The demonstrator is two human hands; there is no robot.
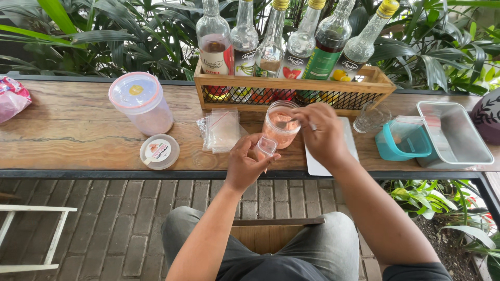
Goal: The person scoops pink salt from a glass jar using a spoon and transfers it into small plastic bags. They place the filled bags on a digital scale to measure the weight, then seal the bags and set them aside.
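Knees aside, his left hand (249,165) pinches a small clear bag (266,147) at the wooden table's (78,130) near edge. Just beyond it stands the open jar of pink salt (280,125), upright, right hand (323,134) curled over its mouth, seemingly gripping a spoon.

Wooden counter (78,130): lidded tub (141,104), loose lid (159,151), bottle crate (291,91), metal tray (455,132).

Pink grains in clear jar (281,125); pink-rimmed clear tub (141,102); white lid (159,151). Teal box (402,141), grey metal tray (454,133), brown grained wooden table (73,127). Grey brick-patterned floor (120,224); yellow-capped bottles (291,39).
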